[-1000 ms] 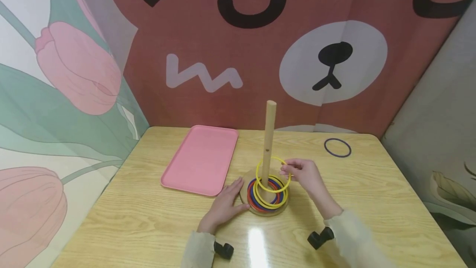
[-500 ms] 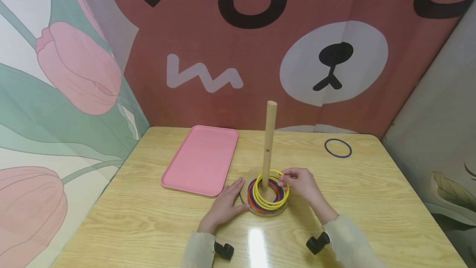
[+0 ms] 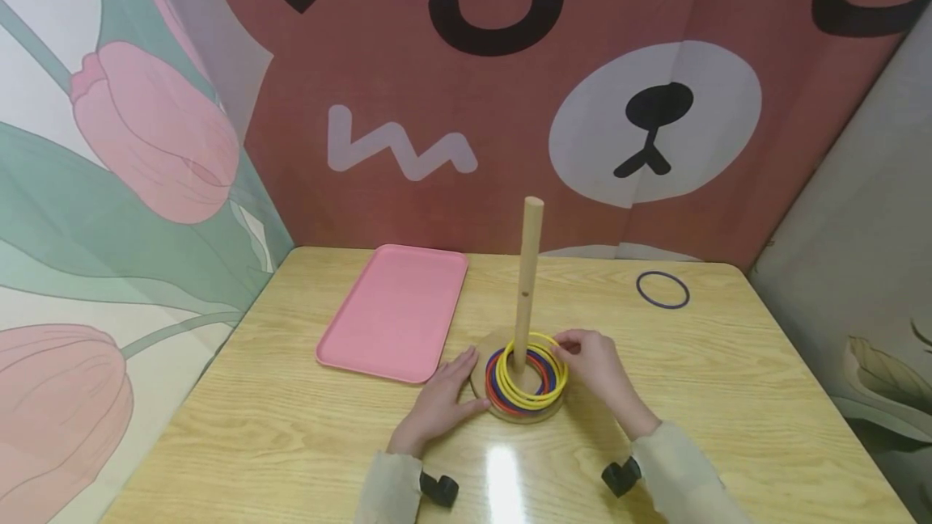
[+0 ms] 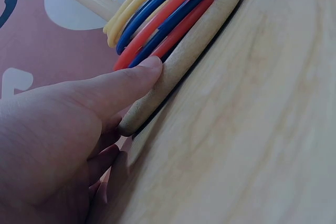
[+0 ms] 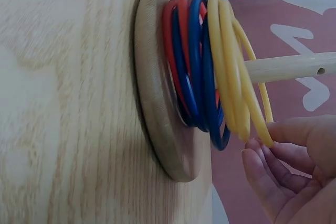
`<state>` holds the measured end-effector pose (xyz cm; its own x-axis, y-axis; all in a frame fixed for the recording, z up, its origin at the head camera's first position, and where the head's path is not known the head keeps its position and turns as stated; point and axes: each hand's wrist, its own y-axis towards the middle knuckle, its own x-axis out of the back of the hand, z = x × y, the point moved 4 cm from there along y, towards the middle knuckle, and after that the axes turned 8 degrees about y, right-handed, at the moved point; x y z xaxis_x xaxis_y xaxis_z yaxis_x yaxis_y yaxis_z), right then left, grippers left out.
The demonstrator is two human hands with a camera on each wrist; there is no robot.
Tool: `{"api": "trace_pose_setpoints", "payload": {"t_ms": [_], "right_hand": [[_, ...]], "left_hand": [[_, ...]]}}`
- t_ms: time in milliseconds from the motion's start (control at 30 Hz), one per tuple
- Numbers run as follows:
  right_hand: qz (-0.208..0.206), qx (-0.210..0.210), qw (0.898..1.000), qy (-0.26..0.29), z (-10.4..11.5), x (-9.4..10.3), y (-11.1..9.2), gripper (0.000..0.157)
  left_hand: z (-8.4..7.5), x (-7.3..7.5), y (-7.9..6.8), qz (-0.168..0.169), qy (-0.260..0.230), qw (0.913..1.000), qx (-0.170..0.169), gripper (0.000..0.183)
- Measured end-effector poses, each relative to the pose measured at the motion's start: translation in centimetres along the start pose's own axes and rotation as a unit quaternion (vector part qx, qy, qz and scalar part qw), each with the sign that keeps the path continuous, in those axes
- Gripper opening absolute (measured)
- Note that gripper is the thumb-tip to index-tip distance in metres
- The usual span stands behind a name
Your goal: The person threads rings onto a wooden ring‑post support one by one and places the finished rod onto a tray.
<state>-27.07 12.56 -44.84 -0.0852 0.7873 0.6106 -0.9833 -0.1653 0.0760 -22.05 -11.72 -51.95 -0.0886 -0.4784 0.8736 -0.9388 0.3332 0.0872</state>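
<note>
A wooden peg (image 3: 530, 265) stands upright on a round wooden base (image 5: 152, 87). Red rings (image 4: 173, 11), blue rings (image 4: 152, 9) and yellow rings (image 5: 226, 61) are stacked around its foot. My right hand (image 3: 595, 366) pinches the topmost yellow ring (image 5: 266, 103) between thumb and fingers at its right side. That ring encircles the peg and tilts up from the others. My left hand (image 3: 438, 401) rests at the left edge of the base, its fingers extended along the rim and the thumb touching near the lowest red ring.
A pink tray (image 3: 396, 314) lies to the left of the base. At the back right of the wooden table (image 3: 284, 427), a single dark blue ring (image 3: 662, 306) lies flat. Behind the table hangs a printed bear curtain (image 3: 510, 111).
My right hand has lowered the yellow ring down the peg onto the stack, then shifted only slightly. My left hand has stayed at the base.
</note>
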Motion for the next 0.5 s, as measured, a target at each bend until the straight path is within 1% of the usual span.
{"api": "trace_pose_setpoints", "payload": {"t_ms": [133, 333, 500], "right_hand": [[-0.001, 0.020, 1.000, -0.017, -0.03, -0.11, -0.09, 0.015], [0.015, 0.008, 1.000, -0.022, -0.41, -0.41, -0.15, 0.013], [0.028, 0.003, 0.999, -0.021, -0.63, -0.69, -0.19, 0.015]], "left_hand": [[0.05, -0.03, 0.01, 0.001, 0.000, 1.0000, 0.000, 0.084], [0.10, -0.09, 0.05, 0.000, -0.001, 1.0000, -0.001, 0.085], [0.09, -0.07, 0.08, -0.001, 0.001, 1.0000, -0.001, 0.085]]}}
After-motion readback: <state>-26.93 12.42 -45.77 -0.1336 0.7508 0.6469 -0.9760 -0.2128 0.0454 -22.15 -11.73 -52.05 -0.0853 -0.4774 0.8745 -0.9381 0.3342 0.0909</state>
